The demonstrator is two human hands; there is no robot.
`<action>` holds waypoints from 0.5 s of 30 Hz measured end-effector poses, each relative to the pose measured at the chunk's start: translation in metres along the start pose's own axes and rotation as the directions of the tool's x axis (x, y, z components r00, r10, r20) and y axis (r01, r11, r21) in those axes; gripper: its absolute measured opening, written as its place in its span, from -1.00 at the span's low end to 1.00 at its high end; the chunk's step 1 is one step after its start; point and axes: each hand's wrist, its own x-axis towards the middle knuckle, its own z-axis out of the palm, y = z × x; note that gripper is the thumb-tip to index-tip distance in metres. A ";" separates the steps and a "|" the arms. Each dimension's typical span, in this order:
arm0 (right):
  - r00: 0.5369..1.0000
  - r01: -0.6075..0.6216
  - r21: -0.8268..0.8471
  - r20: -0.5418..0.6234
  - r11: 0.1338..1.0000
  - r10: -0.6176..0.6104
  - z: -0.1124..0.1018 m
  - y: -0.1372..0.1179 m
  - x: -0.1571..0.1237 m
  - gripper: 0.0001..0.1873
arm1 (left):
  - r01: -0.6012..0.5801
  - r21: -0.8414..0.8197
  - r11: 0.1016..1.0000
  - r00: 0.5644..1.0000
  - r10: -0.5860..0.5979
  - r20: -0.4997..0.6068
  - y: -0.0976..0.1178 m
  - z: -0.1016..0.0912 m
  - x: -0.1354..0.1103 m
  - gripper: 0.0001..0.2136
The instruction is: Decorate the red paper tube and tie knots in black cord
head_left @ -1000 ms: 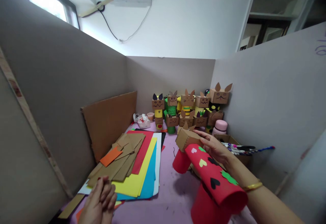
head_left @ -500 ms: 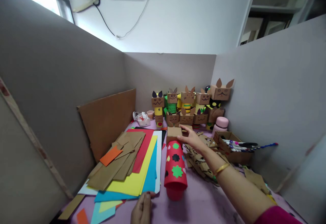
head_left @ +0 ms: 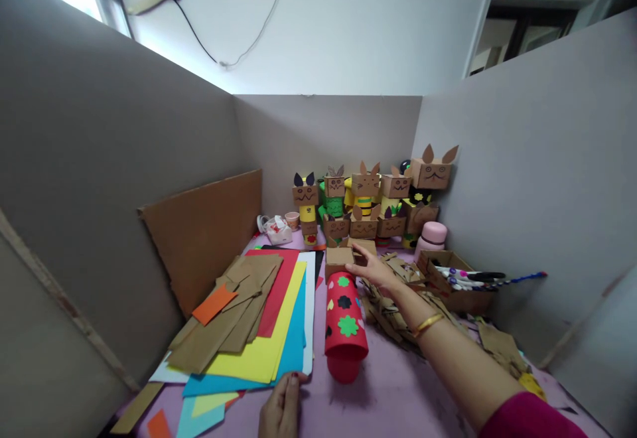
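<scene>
A red paper-covered cylinder (head_left: 343,322) with green, black and other coloured flower shapes stands in the middle of the table, a plain red part showing below its rim. A small cardboard box (head_left: 339,260) sits at its upper end. My right hand (head_left: 371,269) grips the box at its right side, the thumb on the front and the fingers stretched toward the back corner. Low in the view, my left hand (head_left: 281,403) is closed beside the blue sheet, thumb and fingers pressed together. Whatever is pinched there, if anything, is too small to name.
Coloured sheets (head_left: 288,332) and cardboard pieces (head_left: 219,322) lie left. Cardboard scraps (head_left: 391,318), a box of pens (head_left: 462,298) and a pink bottle (head_left: 432,235) are right. Several cardboard animal figures (head_left: 365,186) stand behind. A cardboard panel (head_left: 209,239) leans left.
The view has shifted slightly. The lower end of the red cylinder sits a little farther right. Both hands keep nearly the same pose.
</scene>
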 end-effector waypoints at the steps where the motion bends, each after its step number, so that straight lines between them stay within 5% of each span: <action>1: 1.000 0.008 -0.003 -0.025 1.000 -0.008 0.000 -0.001 -0.001 -0.15 | 0.005 -0.001 1.000 1.000 -0.005 0.003 -0.001 -0.001 0.001 -0.58; 5: 0.987 0.043 0.009 -0.157 0.999 -0.041 0.001 -0.001 -0.017 -0.25 | 0.016 -0.028 0.999 1.000 -0.016 -0.005 -0.006 0.000 0.001 -0.56; 10: 0.943 -0.006 0.066 -0.330 0.998 0.027 0.009 0.015 -0.075 -0.38 | -0.040 -0.185 0.982 0.995 0.022 -0.100 -0.009 0.025 -0.007 -0.48; 15: 0.939 -0.113 0.166 -0.306 0.980 0.160 0.031 0.053 -0.138 -0.52 | -0.121 -0.230 0.966 0.989 0.137 0.054 0.006 0.054 -0.010 -0.40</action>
